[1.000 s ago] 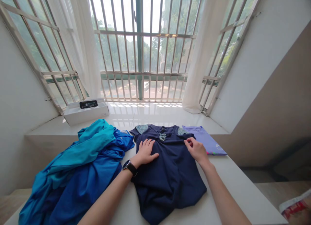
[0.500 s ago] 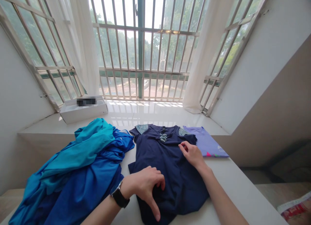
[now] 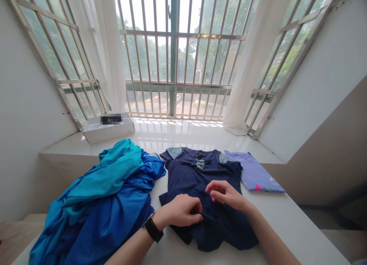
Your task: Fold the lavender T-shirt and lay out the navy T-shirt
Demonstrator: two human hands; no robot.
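Observation:
A navy short-sleeved T-shirt (image 3: pixel 183 177) lies spread on the white surface, with patterned shoulder patches and a small ruffle at the neckline. My left hand (image 3: pixel 183 210), with a black watch on the wrist, is closed on the cloth of its lower half, fingers curled and thumb drawn in. Over the shirt's middle right is my right hand (image 3: pixel 225 194), its fingers loosely bent and the thumb apart from them. Nothing shows in the right hand. The shirt's hem looks wavy and bunched below my hands.
To the left, a heap of turquoise and blue clothes (image 3: pixel 106 192) hangs toward the front edge. A folded lavender garment (image 3: pixel 258 173) lies at the right, partly under the navy sleeve. Behind stand a white box (image 3: pixel 109 131), curtains (image 3: pixel 243 85) and a barred window (image 3: pixel 172 58).
My left hand has closed from a spread thumb and moved slightly up and right. My right hand has come down the shirt toward it. The shirt's lower hem has shifted up.

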